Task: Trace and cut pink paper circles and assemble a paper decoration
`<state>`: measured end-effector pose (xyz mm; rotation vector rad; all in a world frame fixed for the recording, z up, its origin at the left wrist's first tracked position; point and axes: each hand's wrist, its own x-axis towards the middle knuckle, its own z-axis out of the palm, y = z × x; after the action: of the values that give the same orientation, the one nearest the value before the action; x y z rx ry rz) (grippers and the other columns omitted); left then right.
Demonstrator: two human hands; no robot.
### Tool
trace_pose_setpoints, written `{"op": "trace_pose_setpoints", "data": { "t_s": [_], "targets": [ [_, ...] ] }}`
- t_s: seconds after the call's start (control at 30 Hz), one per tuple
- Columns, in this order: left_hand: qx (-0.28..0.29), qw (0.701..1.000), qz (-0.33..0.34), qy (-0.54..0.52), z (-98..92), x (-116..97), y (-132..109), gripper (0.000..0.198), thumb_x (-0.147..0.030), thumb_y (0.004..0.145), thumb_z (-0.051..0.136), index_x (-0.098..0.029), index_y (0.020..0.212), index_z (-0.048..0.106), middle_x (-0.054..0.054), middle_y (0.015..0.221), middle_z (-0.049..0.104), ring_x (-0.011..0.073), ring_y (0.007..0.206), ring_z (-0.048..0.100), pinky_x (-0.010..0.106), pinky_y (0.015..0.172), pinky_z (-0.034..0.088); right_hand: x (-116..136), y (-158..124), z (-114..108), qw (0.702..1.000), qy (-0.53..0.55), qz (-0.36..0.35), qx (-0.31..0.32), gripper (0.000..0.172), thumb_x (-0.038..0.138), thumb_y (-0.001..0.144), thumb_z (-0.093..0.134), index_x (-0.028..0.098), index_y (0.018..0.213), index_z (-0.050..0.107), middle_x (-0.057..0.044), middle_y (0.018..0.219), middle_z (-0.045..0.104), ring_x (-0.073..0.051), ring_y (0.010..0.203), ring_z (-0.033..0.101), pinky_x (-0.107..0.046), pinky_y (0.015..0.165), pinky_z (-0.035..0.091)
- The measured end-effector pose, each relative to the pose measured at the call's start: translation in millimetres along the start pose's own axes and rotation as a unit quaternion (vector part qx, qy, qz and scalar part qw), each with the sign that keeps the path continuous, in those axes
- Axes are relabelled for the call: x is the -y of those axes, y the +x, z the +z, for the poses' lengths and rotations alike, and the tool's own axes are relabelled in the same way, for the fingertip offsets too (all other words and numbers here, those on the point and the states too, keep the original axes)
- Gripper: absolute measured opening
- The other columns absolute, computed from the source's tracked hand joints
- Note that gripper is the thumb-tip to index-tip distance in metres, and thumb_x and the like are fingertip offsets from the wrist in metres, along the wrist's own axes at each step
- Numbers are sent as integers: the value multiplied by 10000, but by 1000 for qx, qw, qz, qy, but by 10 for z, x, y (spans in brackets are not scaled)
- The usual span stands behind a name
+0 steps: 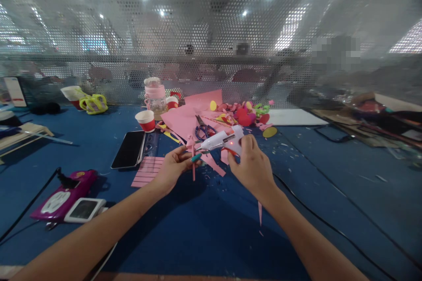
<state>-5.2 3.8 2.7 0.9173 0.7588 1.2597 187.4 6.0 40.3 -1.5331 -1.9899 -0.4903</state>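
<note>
My right hand (252, 167) is closed around the handle of a white hot glue gun (219, 139), its nozzle pointing left. A small red light glows on the gun's body. Between the fingers of my left hand (174, 167) is a thin upright pink paper piece (193, 171), its wider top by the nozzle. Whether the nozzle touches it, I cannot tell. A teal cover (196, 157) sits on one left fingertip. Just behind the gun lie dark-handled scissors (203, 131) on pink paper sheets (180, 118). A lined pink sheet (149, 171) lies beside my left wrist.
A phone (129, 150), a red-and-white paper cup (145, 121) and a pink-topped bottle (154, 96) stand or lie left of centre. Nearer left are a purple case (66, 197) and a small white device (86, 209). Colourful paper scraps (244, 116) pile behind. A black cable (316, 224) runs right.
</note>
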Motion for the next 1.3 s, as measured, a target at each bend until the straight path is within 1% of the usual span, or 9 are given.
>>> {"op": "trace_pose_setpoints", "data": {
  "t_s": [0.1,0.27,0.5,0.67,0.8,0.97,1.07,1.17,1.3],
  "targets": [
    [2,1000,1,-2,-6,5,0,366,-164,587,737,-152,918,582,18,721,692,128,640,646,223,634,502,3,8,-28,1000,-9,-9,1,160,217,732,461,185,834,342,-82,837,502,-200,691,525,-267,505,342],
    [1,1000,-1,6,-2,6,-1,387,-174,581,741,-155,934,584,20,733,694,127,639,644,224,630,499,4,14,-35,1000,-10,-11,-5,166,207,722,465,191,823,335,-73,827,500,-196,684,522,-265,505,340],
    [0,1000,-2,7,19,-5,-11,402,-187,581,742,-153,949,584,6,716,684,127,633,644,236,634,503,5,5,7,1000,4,-3,-17,161,259,761,454,194,839,330,-80,827,493,-210,693,525,-278,517,356],
    [-8,1000,-2,9,26,-18,-13,462,-182,568,747,-149,992,566,14,731,686,133,641,645,233,624,501,12,7,6,1000,1,-1,-11,166,272,760,464,186,838,344,-82,830,503,-207,696,533,-276,512,351],
    [3,1000,-1,13,13,-13,-11,426,-193,599,731,-149,988,564,19,749,690,128,657,644,234,646,501,15,13,-9,1000,-6,-4,-5,163,251,740,474,187,832,356,-72,818,515,-202,689,536,-270,506,340],
    [6,1000,-6,12,6,-8,-15,391,-196,591,737,-147,942,573,24,776,695,133,665,648,249,676,500,0,14,-7,1000,-12,4,4,174,250,728,483,184,839,367,-70,821,523,-202,691,540,-268,512,344],
    [3,1000,-3,9,10,-10,-14,394,-196,585,742,-144,932,563,18,752,694,133,652,649,248,672,500,-19,35,-19,999,-17,39,8,202,306,742,487,177,848,375,-85,852,523,-215,720,550,-272,529,364],
    [-1,1000,5,3,15,-13,-12,409,-201,576,747,-145,931,551,10,720,692,133,636,649,247,655,501,-46,86,-72,993,-25,114,26,268,368,746,482,158,886,392,-113,881,530,-243,760,558,-295,569,393],
    [-5,1000,9,4,14,-12,-11,418,-197,568,751,-146,931,551,4,714,692,129,633,647,244,657,500,-188,152,-127,970,-46,220,95,388,381,754,455,85,1001,416,-187,933,546,-310,873,554,-363,687,417]
  ]
}}
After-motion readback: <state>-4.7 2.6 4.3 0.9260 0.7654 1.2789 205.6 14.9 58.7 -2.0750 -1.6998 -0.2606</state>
